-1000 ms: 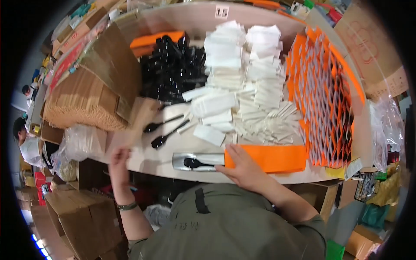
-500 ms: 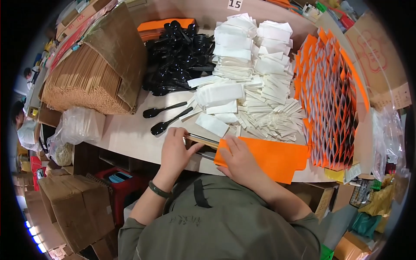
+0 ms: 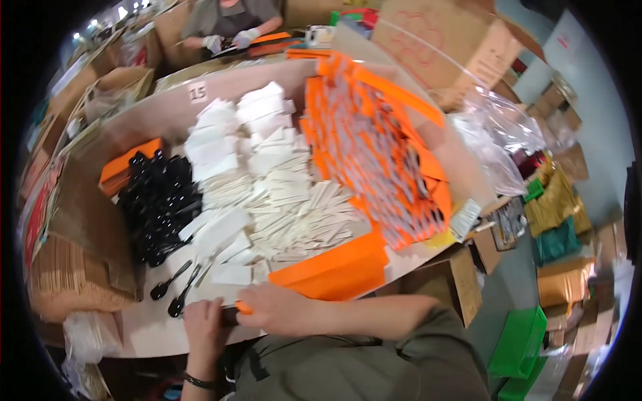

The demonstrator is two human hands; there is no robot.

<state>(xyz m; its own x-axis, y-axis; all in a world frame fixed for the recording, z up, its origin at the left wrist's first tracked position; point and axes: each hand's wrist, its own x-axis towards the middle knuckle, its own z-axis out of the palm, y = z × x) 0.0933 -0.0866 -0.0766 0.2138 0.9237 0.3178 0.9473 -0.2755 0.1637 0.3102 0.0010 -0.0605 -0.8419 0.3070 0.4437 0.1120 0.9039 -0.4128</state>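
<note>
My left hand (image 3: 204, 326) is at the table's front edge, fingers curled at a dark bit that I cannot make out. Beside it, my right hand (image 3: 271, 309) is closed, with a small orange edge showing at its fingertips. Just beyond the right hand lies a flat orange paper sleeve (image 3: 334, 269); whether that edge belongs to it is hidden. Two black plastic spoons (image 3: 178, 301) lie apart on the table beyond my left hand. White paper packets (image 3: 231, 230) are piled beyond my hands, with thin pale packets (image 3: 304, 224) to their right.
Black plastic cutlery (image 3: 160, 200) is heaped at the left, by a carton (image 3: 83, 271) packed with brown sticks. A fanned stack of orange sleeves (image 3: 374, 154) stands at the right. Beyond the partition, another person's white-gloved hands (image 3: 246, 37) work. Green bins (image 3: 518, 344) stand lower right.
The view has swung to the right, bringing the other person into sight. My hands are closer together; the pale sticks and dark utensil that showed between them are mostly hidden.
</note>
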